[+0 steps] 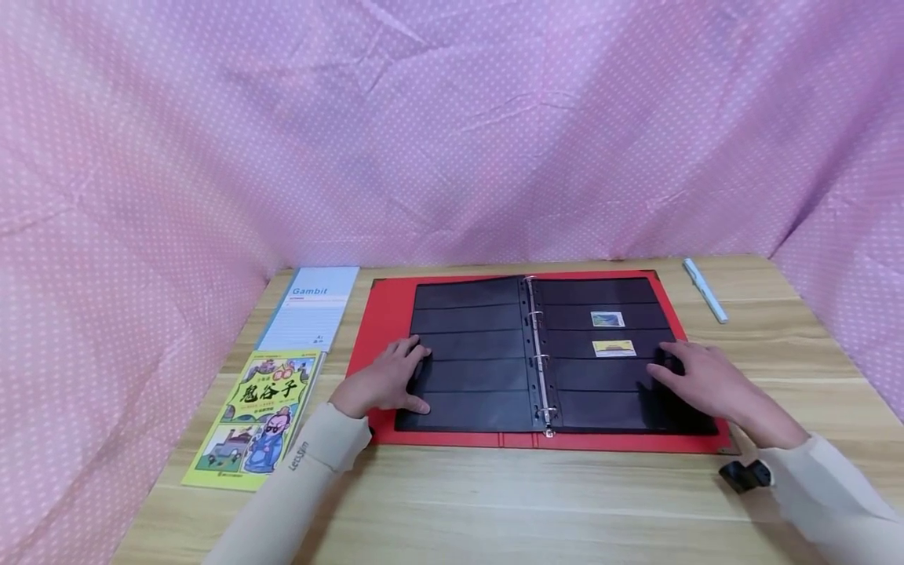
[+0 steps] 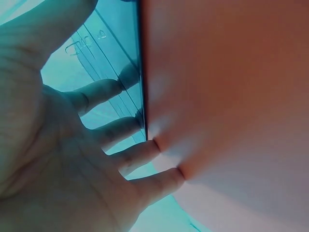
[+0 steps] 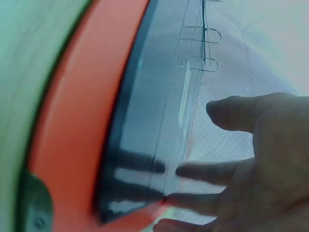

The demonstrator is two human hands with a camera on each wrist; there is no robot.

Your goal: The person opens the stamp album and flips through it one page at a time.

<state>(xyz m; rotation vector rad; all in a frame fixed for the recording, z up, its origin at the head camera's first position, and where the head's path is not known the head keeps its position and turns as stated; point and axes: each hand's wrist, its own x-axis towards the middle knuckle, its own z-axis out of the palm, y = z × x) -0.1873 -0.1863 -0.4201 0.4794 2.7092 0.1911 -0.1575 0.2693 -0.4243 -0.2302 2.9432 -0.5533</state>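
Note:
A red stamp album lies spread on the table, with metal rings along its middle. Rows of clear pockets cross its black left page and black right page. Two small stamps, one blue-green and one yellow, sit in the right page's pockets. My left hand rests at the left page's outer edge; its fingertips reach the page and the red cover. At the right page's outer edge is my right hand, fingers extended. Neither hand grips anything.
Left of the album lie a yellow comic book and a pale blue-and-white notebook, partly overlapping. A light blue pen lies at the back right of the wooden table. Pink dotted cloth hangs behind and at the sides.

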